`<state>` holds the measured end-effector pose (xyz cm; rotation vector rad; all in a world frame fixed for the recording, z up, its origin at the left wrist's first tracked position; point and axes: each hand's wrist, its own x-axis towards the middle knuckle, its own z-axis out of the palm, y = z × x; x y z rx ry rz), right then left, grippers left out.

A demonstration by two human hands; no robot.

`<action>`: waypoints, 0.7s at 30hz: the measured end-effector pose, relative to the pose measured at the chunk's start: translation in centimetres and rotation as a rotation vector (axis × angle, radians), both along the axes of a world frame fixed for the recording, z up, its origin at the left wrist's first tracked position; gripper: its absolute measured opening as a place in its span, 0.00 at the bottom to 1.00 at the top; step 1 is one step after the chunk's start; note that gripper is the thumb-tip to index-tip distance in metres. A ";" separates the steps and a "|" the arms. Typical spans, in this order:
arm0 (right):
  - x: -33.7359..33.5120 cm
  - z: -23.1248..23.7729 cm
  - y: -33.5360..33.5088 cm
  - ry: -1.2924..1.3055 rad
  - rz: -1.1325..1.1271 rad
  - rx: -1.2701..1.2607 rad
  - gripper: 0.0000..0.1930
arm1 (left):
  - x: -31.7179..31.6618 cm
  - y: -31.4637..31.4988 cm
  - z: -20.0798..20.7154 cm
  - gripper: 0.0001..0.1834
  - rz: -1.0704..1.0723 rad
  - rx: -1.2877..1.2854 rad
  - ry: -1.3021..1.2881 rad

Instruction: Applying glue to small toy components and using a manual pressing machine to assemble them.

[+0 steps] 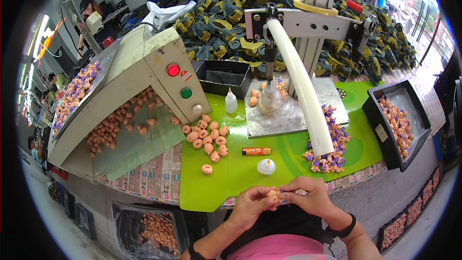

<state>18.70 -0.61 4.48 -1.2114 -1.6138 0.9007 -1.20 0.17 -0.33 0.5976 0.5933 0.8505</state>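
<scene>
Close to my body, just in front of the green mat's near edge, both hands are at work. My left hand (251,208) is closed, pinching a small peach-coloured doll head (273,195). From the other side my right hand (313,196) closes its fingertips on a tiny purple piece at the head; much of it is hidden by the fingers. A squat white dropper bottle (266,166) stands on the mat beyond my hands. Behind it lies a red and yellow tube (256,151). Loose peach heads (207,137) gather to the left, and purple-and-peach doll pieces (332,147) are heaped to the right.
A hand press with a long white lever (302,96) stands on a metal plate (257,127). On the left is a beige machine (166,60) with heads under it. Black bins (385,137) of doll parts flank the table. Toy vehicles (216,19) pile up behind.
</scene>
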 end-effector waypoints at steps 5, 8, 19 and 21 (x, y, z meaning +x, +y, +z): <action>0.2 1.0 0.8 -0.084 0.052 -0.035 0.09 | 0.2 -0.2 0.2 0.12 0.026 -0.051 0.000; 0.6 2.5 2.2 -0.146 0.169 0.031 0.10 | 0.2 -0.1 0.6 0.11 0.082 -0.063 -0.020; -0.9 21.4 17.8 -0.278 -0.075 1.236 0.14 | -2.7 0.8 2.8 0.12 0.175 -0.031 -0.004; -0.4 22.5 21.0 -0.192 -0.101 1.256 0.13 | -2.9 0.9 3.1 0.12 0.179 -0.023 0.019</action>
